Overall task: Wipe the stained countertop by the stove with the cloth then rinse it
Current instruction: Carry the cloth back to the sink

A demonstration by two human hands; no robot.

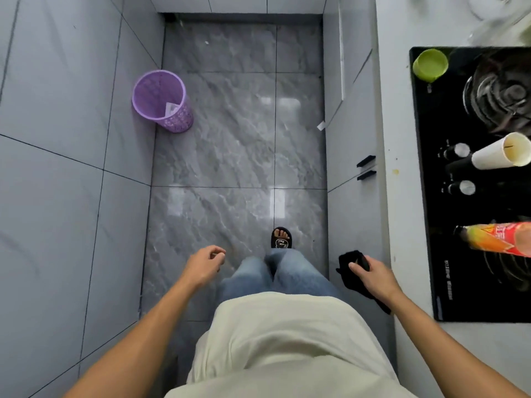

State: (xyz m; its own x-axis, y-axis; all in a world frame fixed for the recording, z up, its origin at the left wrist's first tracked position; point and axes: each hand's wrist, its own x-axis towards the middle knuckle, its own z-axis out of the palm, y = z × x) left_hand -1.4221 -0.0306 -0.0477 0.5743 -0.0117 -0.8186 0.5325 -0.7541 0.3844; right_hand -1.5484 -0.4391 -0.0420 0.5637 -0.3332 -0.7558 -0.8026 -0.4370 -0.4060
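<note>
2 arms reached forward, low over the floor. Right hand [373,275] gripped the black cloth [355,271], fingers curled round it, just beside the countertop [400,196] edge. Left hand [205,262] hung loosely curled, holding nothing.

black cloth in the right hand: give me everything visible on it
The black cloth is a dark, soft-looking fabric piece, crumpled and limp, with no visible print. The right hand grips its upper part, thumb across the front, fingers curled round it. One bunched end sticks up above the thumb; a longer tail hangs down beside the wrist. It is held in the air in front of the lower cabinet, short of the countertop edge, touching nothing but the hand. Whether it is wet cannot be told.
</note>
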